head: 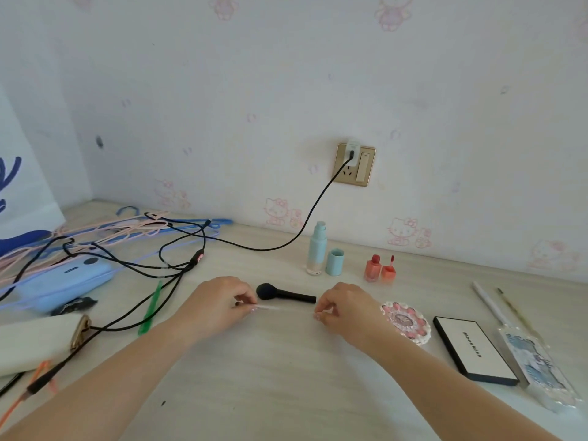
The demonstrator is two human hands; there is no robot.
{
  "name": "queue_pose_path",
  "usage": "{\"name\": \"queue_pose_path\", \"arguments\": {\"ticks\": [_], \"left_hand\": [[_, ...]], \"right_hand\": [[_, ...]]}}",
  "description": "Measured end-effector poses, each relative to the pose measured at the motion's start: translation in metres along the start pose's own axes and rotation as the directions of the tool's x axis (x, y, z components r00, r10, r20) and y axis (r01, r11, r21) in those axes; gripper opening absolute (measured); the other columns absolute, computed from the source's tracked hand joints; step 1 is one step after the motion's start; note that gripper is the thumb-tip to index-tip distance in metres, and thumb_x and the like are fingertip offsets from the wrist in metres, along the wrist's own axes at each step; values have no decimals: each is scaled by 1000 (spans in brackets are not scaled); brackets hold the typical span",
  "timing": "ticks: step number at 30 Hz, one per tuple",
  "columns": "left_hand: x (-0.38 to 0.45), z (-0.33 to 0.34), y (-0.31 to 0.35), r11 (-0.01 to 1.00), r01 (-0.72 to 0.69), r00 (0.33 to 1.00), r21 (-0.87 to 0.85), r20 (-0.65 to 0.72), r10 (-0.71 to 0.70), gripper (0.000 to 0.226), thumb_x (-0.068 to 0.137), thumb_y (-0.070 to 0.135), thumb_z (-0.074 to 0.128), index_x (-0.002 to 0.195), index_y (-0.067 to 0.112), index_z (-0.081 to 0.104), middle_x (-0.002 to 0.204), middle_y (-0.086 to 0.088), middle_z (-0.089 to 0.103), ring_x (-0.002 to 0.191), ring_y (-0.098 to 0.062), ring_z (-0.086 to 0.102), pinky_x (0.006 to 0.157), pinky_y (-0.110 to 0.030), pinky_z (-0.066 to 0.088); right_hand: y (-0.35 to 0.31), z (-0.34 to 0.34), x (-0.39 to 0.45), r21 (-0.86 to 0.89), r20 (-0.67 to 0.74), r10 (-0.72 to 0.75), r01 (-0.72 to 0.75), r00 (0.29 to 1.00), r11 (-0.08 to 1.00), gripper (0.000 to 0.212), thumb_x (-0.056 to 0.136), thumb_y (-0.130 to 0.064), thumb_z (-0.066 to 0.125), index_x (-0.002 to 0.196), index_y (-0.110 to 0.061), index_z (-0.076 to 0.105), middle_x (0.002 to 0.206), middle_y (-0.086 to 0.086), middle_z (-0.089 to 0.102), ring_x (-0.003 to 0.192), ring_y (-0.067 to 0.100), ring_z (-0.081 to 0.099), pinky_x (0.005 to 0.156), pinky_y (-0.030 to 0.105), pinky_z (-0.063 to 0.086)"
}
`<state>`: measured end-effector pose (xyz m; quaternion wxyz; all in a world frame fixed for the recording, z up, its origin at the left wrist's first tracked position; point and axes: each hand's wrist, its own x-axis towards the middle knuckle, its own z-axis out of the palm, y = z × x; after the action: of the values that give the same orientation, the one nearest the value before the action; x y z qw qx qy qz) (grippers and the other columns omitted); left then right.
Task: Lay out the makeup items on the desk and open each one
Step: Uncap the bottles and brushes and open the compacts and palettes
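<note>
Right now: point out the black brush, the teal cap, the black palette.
black brush [288,294], head view, on the handle's middle.
teal cap [334,262], head view, on its side wall.
black palette [474,346], head view, on its white lid.

Counted on the counter [286,377]: one black brush [286,293]; one thin pale stick [280,308]; one blue bottle [317,249] with one loose blue cap [334,262]; one red lip-tint bottle [373,268] with one wand cap [388,270]; one round pink compact [405,323]; one black-edged palette [475,350]; one clear blue case [537,367]; two pencils, white [488,302] and olive [514,308]. Two hands: left [219,305], right [345,308].
</note>
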<state>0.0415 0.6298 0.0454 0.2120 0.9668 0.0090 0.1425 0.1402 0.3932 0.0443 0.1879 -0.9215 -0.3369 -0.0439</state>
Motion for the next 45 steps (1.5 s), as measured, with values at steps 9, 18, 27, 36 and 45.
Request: {"name": "queue_pose_path", "arguments": {"ticks": [9,18,27,36,45], "left_hand": [[4,8,-11,995,22,998,93,57,-27,5,81,36,66,85,33,68,90,13,62,88,-5,56,81,-30,47],[10,4,-1,997,52,999,-56,-11,-53,19,79,29,71,97,30,67,93,16,62,88,2,55,78,-12,41],[51,9,93,920,-120,990,-374,20,137,20,78,20,73,92,34,67,92,18,66,90,10,57,75,2,35],[122,80,202,889,-255,932,-380,151,331,17,81,21,71,92,32,67,93,18,65,87,7,59,80,-7,41],[185,144,277,884,-386,864,-262,233,446,21,84,25,67,104,24,67,101,14,63,99,-4,57,84,-16,39]], "right_hand": [[1,14,10,-108,14,-39,40,999,993,12,85,-40,58,91,-32,66,104,-8,56,100,15,47,77,26,35],[5,6,2,262,-76,71,-49,995,964,13,81,-32,67,91,-40,63,97,-16,55,83,3,53,71,12,38],[50,-48,-27,723,-172,301,-87,938,685,19,82,-14,69,79,-33,67,73,-18,67,66,-11,57,62,2,40],[161,-92,-83,715,-245,527,-215,814,665,12,82,-20,70,80,-31,67,72,-19,68,66,-11,58,63,3,41],[251,-121,-99,525,-265,624,-433,735,733,10,82,-26,69,87,-34,67,84,-15,67,78,2,62,66,12,42]]}}
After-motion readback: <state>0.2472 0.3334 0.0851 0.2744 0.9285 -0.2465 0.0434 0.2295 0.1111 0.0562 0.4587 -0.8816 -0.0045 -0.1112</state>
